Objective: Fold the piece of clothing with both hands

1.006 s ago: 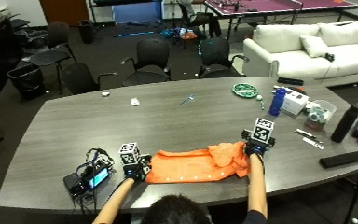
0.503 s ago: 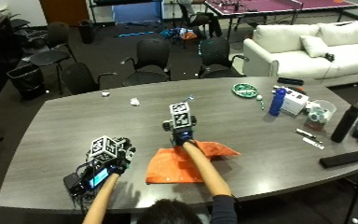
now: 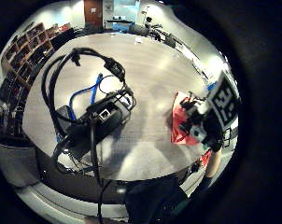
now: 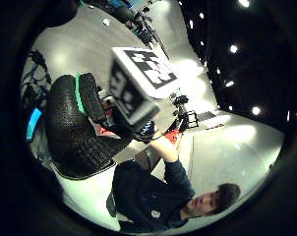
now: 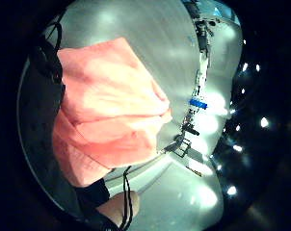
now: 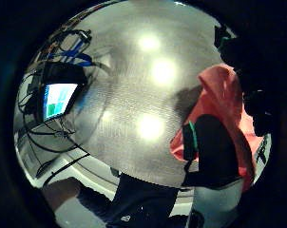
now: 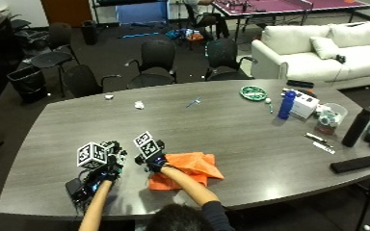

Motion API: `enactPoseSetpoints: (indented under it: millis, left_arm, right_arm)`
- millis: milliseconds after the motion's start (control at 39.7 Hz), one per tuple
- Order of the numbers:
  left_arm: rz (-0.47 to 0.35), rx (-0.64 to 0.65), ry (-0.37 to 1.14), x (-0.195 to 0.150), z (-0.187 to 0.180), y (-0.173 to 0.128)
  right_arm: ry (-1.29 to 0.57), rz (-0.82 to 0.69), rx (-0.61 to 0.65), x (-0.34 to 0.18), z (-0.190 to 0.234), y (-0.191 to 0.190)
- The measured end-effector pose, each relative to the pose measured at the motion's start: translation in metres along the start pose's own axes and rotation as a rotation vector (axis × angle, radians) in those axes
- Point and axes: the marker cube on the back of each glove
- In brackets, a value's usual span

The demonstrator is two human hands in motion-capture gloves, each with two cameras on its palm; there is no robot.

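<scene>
Two hands matter here: right hand (image 7: pixel 155 165) pinches the orange garment's (image 7: pixel 188 172) folded edge on the worktop (image 7: pixel 236 130); left hand (image 7: pixel 108 166), beside the garment, grip unclear. Align edges, then press flat.

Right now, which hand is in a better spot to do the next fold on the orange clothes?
Probably the right hand. It rests at the edge of the orange clothing, already bunched into a small pile. The left hand is off the cloth, over the black device with cables beside it, so it would have to come back first.
</scene>
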Motion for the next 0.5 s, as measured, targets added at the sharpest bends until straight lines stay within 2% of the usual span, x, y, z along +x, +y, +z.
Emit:
enactPoseSetpoints:
  millis: [151, 327, 503]
  left_arm:
    - [-0.018, -0.013, -0.001, -0.001, 0.009, -0.011]
    - [0.006, -0.031, -0.027, 0.012, 0.021, -0.023]
    - [0.037, -0.062, -0.09, 0.039, 0.016, -0.014]
  right_arm:
    - [-0.111, 0.014, 0.109, 0.053, -0.01, 0.004]
    - [-0.247, 0.078, 0.174, 0.123, -0.031, 0.045]
    - [-0.346, 0.161, 0.151, 0.189, -0.003, 0.053]
